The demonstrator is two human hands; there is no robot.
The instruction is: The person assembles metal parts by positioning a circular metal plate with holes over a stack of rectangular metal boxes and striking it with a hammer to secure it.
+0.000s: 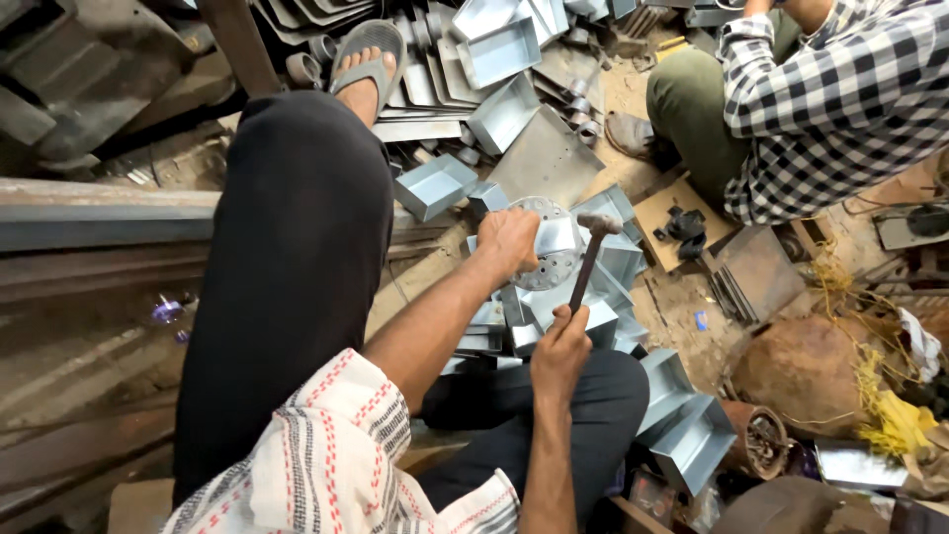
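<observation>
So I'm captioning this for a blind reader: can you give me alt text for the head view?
Seen from above, a seated person's left hand steadies a round perforated metal disc on a pile of sheet-metal trays, while the right hand grips a hammer over it. Another person in a checked shirt sits opposite.

Light: bright, even daylight.
Glare: sheen on the sheet-metal trays (499, 54) beyond the hands.
Shadows: soft, short.
Edges: wide-angle bending; left side dim.

A shiny, smooth sheet-metal disc (550, 247) is seen at centre, amid dull grey metal trays (435, 185). A dark, matt metal hammer (591, 259) is shown; rusty, rough rail (99, 213) at left.
</observation>
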